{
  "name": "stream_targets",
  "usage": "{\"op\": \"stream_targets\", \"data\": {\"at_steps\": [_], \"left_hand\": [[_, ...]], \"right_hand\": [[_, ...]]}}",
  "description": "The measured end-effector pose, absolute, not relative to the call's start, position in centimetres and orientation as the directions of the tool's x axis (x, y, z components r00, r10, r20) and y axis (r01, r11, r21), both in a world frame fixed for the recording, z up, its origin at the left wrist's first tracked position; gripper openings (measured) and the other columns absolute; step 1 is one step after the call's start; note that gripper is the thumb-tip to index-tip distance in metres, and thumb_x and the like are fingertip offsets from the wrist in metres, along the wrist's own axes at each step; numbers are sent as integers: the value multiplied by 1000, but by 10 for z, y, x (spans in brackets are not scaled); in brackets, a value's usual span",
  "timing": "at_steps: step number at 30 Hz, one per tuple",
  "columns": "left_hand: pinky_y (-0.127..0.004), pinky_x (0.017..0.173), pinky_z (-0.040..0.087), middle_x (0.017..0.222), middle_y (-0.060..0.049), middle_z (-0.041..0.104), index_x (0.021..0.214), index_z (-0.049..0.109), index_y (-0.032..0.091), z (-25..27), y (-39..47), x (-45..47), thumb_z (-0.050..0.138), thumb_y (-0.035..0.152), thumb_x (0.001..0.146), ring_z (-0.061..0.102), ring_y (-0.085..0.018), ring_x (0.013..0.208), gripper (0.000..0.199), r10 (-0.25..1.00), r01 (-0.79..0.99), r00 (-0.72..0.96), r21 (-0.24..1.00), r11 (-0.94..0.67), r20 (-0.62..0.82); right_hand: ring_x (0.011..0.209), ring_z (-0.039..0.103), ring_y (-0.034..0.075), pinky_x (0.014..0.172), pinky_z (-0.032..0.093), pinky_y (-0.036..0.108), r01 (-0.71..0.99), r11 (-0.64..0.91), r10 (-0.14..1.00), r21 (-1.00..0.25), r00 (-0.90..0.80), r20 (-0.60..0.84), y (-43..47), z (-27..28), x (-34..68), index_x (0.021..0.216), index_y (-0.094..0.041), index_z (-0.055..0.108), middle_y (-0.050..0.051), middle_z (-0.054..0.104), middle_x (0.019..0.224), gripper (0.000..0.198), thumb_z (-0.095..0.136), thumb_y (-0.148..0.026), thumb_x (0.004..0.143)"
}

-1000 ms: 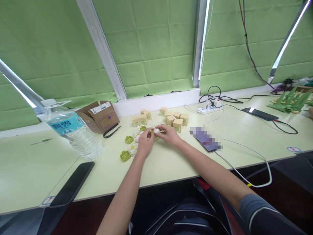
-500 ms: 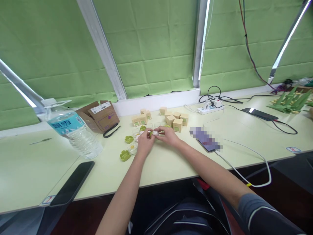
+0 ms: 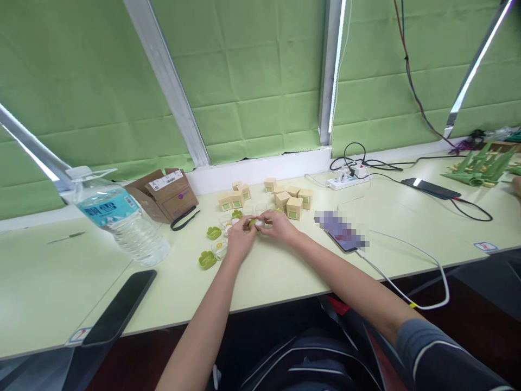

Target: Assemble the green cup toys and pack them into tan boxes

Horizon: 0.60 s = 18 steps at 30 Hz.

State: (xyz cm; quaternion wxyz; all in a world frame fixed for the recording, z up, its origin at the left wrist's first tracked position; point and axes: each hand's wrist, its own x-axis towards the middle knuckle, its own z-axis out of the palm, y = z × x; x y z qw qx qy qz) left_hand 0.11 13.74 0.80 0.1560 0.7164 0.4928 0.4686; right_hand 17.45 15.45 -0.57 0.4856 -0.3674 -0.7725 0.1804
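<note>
My left hand [image 3: 241,238] and my right hand [image 3: 278,226] meet above the table, fingers closed. Between their fingertips is a small green piece [image 3: 252,222], on the left hand's side, against a small whitish piece [image 3: 259,223], on the right hand's side. Fingers cover much of both, so their exact kind is unclear. Left of my left hand lie green flower-shaped cups [image 3: 207,260] and a clear container [image 3: 219,250] with a yellow mark. More clear containers [image 3: 261,208] lie just beyond my fingers, partly hidden.
Small tan boxes [image 3: 294,208] stand in two groups at the back. A water bottle [image 3: 122,217], an opened carton [image 3: 166,195] and a black phone [image 3: 120,307] are at left. At right lie another phone [image 3: 342,232] with a white cable, a power strip [image 3: 348,181] and green plastic parts [image 3: 480,171].
Both hands stay together in nearly the same place. The whitish piece shows less and sits closer against the green piece between my fingertips. The view has shifted slightly.
</note>
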Motion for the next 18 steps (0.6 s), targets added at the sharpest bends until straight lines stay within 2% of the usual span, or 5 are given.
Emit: {"op": "stream_targets", "data": {"at_steps": [5,9,13,18], "left_hand": [[-35,91,58,102,-5,78,106,73,22,7,139,1,60,19,81,75,-19,91,28,872,466,94,753,-465,480],[-35,88,59,100,-6,79,102,74,21,5,142,0,65,30,83,75,-20,87,23,871,452,89,759,-468,483],[-35,88,59,101,-6,79,104,74,22,6,143,-3,68,37,84,75,-21,88,26,875,443,100,766,-466,474],[-33,86,59,98,-5,79,107,73,22,9,140,-2,64,39,89,75,-20,87,27,867,472,96,745,-472,489]], "right_hand": [[93,68,18,86,58,30,415,677,728,-607,-258,635,155,-8,178,107,-19,78,8,70,105,28,74,-14,80],[97,68,18,90,57,33,424,694,708,-582,-254,659,157,-12,178,109,-21,78,7,69,107,30,74,-13,80],[98,68,19,88,57,32,406,711,693,-574,-267,669,156,-10,176,114,-21,75,7,72,108,35,71,-11,81],[94,71,20,89,56,33,446,673,723,-590,-231,651,152,-5,174,115,-19,74,8,77,108,32,72,-18,84]]}}
